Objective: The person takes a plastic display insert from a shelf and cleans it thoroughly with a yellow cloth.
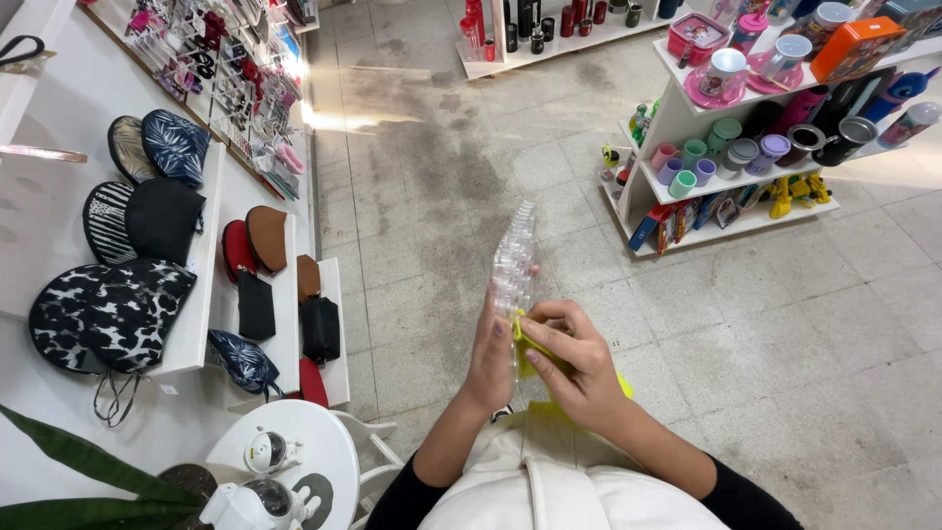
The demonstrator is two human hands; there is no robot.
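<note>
Underfoot grey tiled shop floor, white shelves around.

Open tiled floor ahead, bag shelves close L, cup rack R, round table near L elbow.

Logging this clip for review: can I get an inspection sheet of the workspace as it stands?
Surface: grey tiled floor, stained in the aisle.
Job's things: clear plastic strip held upright; yellow piece at its lower end.
Clutter: nothing seen on the floor.
Grippers: left hand grips the strip; right hand pinches the yellow piece.
Cables: nothing seen.
Surroundings: bags on white shelves at left; cups on a rack at right; round white table; plant leaf.
</note>
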